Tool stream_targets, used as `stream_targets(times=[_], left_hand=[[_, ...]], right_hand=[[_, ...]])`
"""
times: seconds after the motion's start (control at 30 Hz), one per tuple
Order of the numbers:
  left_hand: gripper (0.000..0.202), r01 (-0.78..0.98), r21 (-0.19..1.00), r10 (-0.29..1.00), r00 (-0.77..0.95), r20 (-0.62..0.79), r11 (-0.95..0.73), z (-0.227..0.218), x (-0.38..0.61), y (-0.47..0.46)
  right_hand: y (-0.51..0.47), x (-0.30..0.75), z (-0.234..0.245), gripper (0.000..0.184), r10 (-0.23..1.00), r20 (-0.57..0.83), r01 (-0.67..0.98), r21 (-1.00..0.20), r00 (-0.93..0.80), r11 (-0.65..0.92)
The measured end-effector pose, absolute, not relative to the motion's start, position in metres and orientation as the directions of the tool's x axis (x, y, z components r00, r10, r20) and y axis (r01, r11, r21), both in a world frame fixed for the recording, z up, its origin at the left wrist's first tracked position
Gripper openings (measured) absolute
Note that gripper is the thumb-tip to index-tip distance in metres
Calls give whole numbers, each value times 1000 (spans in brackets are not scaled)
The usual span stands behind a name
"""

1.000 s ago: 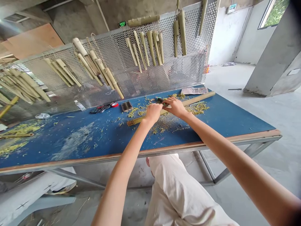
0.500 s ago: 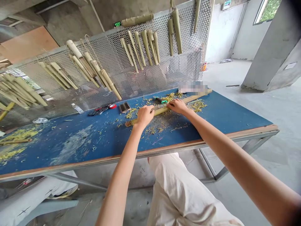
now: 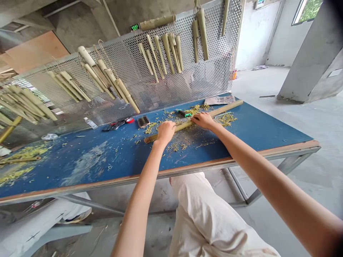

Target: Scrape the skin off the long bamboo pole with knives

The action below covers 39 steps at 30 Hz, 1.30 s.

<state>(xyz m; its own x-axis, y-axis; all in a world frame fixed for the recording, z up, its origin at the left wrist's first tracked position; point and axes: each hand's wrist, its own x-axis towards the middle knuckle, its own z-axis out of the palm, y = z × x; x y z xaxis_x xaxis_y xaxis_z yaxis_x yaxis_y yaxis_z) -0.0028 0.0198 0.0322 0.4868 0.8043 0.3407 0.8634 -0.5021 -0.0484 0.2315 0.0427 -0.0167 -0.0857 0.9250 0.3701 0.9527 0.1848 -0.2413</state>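
Gripping a long bamboo pole point(image 3: 193, 122) in the left hand point(image 3: 165, 132), the person is working at a blue-topped workbench point(image 3: 268, 132) with a wooden edge and a metal frame. The left hand is clenched around the lower part of the pole, while the right hand point(image 3: 204, 120) is lying over it further along, with its fingers stretching across the pole. The pole is resting on the bench at a slant, running from near the person towards the far right corner of the top. Just beyond the right fingertips, a green-and-black handled tool point(image 3: 184, 113) is poking out from behind the pole; whether the right hand is grasping it cannot be told. Yellow-green shavings point(image 3: 226, 119) are lying scattered around the pole and across the bench. Further left, a plastic water bottle point(image 3: 90, 123) and a red-and-black hand tool point(image 3: 118, 125) are lying near the far edge, beside a blurred object point(image 3: 143, 121). A sheet of paper point(image 3: 219, 100) is lying at the far edge behind the pole's upper end. Cut bamboo pieces point(image 3: 167, 48) are hanging from a perforated metal panel point(image 3: 203, 78) that is standing behind the bench, and the person's white trousers point(image 3: 211, 217) are showing below the bench's near edge.
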Motion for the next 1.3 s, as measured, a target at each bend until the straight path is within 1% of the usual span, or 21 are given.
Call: stream_targets(times=[0.2, 0.33, 0.4, 0.5, 0.63, 0.77, 1.13, 1.3], left_hand=[[28, 858, -124, 794, 509, 333, -498, 30, 0, 17], [32, 842, -185, 777, 540, 324, -508, 25, 8, 20], [32, 835, -178, 770, 550, 325, -521, 26, 9, 22], [29, 834, -132, 771, 548, 325, -536, 31, 1, 22], [26, 858, -81, 799, 503, 331, -507, 37, -14, 22], [26, 860, -60, 792, 493, 360, -508, 40, -22, 22], [26, 860, -88, 799, 501, 334, -502, 35, -11, 21], [26, 853, -114, 795, 517, 316, -509, 40, -12, 20]], right_hand=[[40, 227, -16, 52, 942, 318, 966, -194, -105, 173], [39, 224, -17, 54, 943, 313, 970, -174, -110, 171], [39, 224, -17, 56, 942, 316, 967, -179, -116, 180], [38, 225, -16, 57, 944, 306, 964, -191, -120, 184], [37, 225, -15, 55, 947, 299, 965, -193, -116, 179], [39, 226, -16, 54, 945, 303, 966, -184, -120, 182], [38, 224, -16, 54, 947, 306, 970, -179, -102, 162], [37, 223, -15, 53, 947, 306, 969, -187, -98, 161]])
